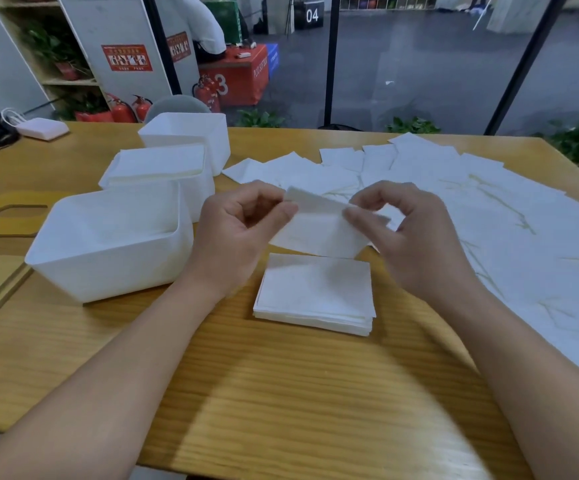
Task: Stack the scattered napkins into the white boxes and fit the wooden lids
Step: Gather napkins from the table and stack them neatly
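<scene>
Both hands, left hand (243, 223) and right hand (399, 230), pinch opposite top corners of one thin white paper napkin (319, 230), seemingly to square it over the neat white napkin stack (315, 294) below.

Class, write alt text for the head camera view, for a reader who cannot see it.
Two bare hands, left hand and right hand, pinch one white napkin above a neat napkin stack on a wooden table. Three white boxes stand at left beside wooden lids; the middle box is full. Scattered napkins cover the right.
</scene>
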Motion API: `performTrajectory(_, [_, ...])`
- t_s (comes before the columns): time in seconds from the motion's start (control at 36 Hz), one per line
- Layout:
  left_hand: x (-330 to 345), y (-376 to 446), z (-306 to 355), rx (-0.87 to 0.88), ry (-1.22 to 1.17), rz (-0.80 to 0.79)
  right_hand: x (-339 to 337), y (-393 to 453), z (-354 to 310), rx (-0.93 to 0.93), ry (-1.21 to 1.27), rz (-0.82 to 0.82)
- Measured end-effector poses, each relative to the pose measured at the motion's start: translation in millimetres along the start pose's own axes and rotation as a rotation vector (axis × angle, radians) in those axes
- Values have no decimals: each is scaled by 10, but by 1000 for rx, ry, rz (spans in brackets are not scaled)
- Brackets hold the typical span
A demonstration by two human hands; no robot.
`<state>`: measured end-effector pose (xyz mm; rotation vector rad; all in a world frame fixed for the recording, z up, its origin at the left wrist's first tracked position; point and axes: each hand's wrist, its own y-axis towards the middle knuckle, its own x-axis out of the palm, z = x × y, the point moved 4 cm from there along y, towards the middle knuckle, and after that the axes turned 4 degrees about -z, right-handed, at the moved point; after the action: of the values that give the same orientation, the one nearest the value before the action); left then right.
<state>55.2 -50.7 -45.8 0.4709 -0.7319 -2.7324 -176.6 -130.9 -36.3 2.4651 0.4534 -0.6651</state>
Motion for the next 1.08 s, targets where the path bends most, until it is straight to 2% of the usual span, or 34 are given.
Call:
performTrajectory(0.17, [-38,12,-2,-163,-71,-57,-75,7,-88,29,186,-23])
performTrajectory(0.28, [-115,-80,-47,-325,-11,-176,-41,-10,-55,177,150,-152])
performTrajectory(0.42, [-133,-245,-121,-406,173,-308,57,-27,111,255,-7,-340])
performTrajectory(0.53, [-95,-292,-155,-433,378,-472,113,-65,194,257,-255,-453])
performTrajectory(0.61, [-113,-271,-163,-405,410,-432,33,-38,192,258,-324,-449])
performTrajectory(0.69, [-111,-252,-132,-318,438,-374,-66,6,135,231,-306,-395])
performTrajectory(0.78, [-73,-279,-147,-309,448,-438,-24,-49,95,279,-196,-521])
performTrajectory(0.83, [-43,-300,-154,-331,519,-537,38,-110,58,287,-215,-631])
performTrajectory(0.89, [-20,-324,-145,-351,567,-617,72,-134,26,271,-283,-674])
performTrajectory(1.08, [11,-320,-138,-371,586,-649,142,-165,-15,248,-325,-763])
